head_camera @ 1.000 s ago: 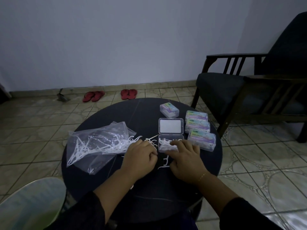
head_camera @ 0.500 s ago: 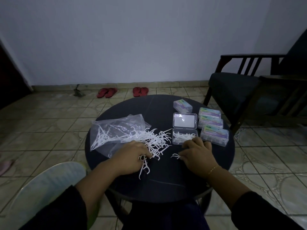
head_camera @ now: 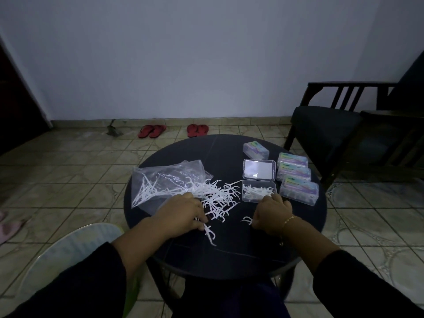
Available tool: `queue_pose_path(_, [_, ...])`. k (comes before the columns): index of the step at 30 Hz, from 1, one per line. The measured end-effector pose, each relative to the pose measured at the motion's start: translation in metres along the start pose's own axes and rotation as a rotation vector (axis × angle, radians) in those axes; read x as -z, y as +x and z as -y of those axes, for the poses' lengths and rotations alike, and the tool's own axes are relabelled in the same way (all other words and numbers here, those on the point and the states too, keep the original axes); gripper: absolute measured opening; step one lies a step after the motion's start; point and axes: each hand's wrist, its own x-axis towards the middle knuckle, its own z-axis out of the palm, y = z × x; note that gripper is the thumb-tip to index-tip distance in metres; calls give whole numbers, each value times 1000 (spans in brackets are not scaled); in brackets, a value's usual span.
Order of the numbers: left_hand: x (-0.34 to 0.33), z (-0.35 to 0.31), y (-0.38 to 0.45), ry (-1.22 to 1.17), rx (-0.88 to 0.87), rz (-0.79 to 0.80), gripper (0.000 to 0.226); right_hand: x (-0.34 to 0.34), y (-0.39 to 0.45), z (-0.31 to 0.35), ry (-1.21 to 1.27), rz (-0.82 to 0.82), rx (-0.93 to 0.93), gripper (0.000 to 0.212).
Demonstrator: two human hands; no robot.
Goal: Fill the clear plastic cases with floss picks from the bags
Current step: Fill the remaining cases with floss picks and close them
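A clear bag (head_camera: 165,180) of white floss picks lies at the table's left, with a loose pile of picks (head_camera: 218,198) spilled from its mouth. An open clear case (head_camera: 259,191) holds several picks, its lid (head_camera: 259,169) folded back. My left hand (head_camera: 181,212) rests at the pile's near edge, fingers closed on a few picks (head_camera: 210,234) that stick out below it. My right hand (head_camera: 271,214) sits just in front of the open case, fingers curled, with one pick (head_camera: 246,220) at its thumb.
Three closed filled cases (head_camera: 296,177) lie stacked in a row at the table's right and one more case (head_camera: 255,150) behind the lid. The round dark table (head_camera: 229,255) has a dark armchair (head_camera: 344,125) to its right. Red sandals (head_camera: 174,130) lie by the wall.
Both hands have drawn back toward me from the pile and the case. The left hand has dragged a few picks with it. The camera has moved, shifting the scene.
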Motion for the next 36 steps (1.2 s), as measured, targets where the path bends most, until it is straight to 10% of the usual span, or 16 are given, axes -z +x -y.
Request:
queue_pose_path(19, [-12, -11, 35, 122, -185, -402, 17, 37, 38, -30, -56, -407, -1, 34])
queue_pose_path(30, [16, -42, 99, 65, -54, -581, 6, -25, 23, -39, 515, -789, -165, 21])
queue_pose_path(36, [8, -63, 138, 81, -80, -522, 12, -43, 21, -38, 521, -725, -146, 33])
